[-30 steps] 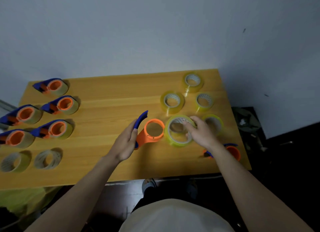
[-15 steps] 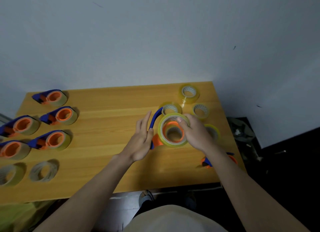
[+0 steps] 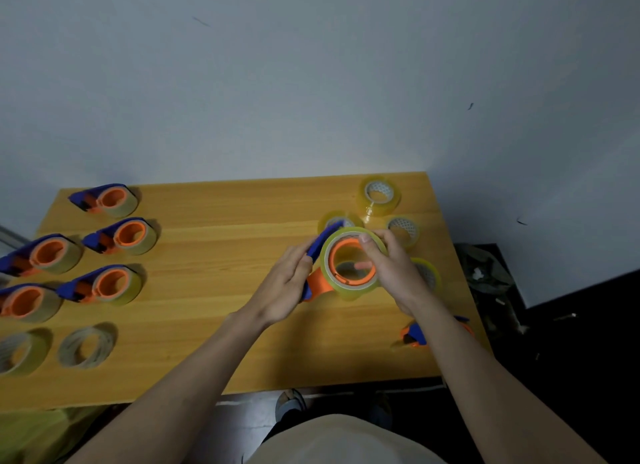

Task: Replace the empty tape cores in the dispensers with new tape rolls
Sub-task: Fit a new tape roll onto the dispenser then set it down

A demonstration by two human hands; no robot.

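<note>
So right now the new tape roll (image 3: pixel 349 283) is sitting over the orange hub (image 3: pixel 351 261) of the dispenser (image 3: pixel 320 244), held up just above the wooden table (image 3: pixel 221 249) toward its far right corner. The right hand (image 3: pixel 393 273) has the roll: thumb curled over the top rim, other fingers wrapped round the far side, 1 fingertip poking through the hole. The left hand (image 3: pixel 282 287) grips the dispenser's blue handle from the left, fingers clamped along it.

What matters here is the axis. The roll's hole faces up toward the camera and lines up with the hub ring, so the push has to go straight along that axis, right hand driving toward the dispenser while the left braces. Looks mostly seated to me, but I can't tell if it's fully down on the hub.

3 spare rolls (image 3: pixel 379 195) sit by the far right corner, with a 4th half hidden behind the right hand. 1 more dispenser (image 3: pixel 414 335) peeks out under the right forearm at the right edge. 5 loaded dispensers (image 3: pixel 117 235) and 2 empty cores (image 3: pixel 86 346) line the left edge.
</note>
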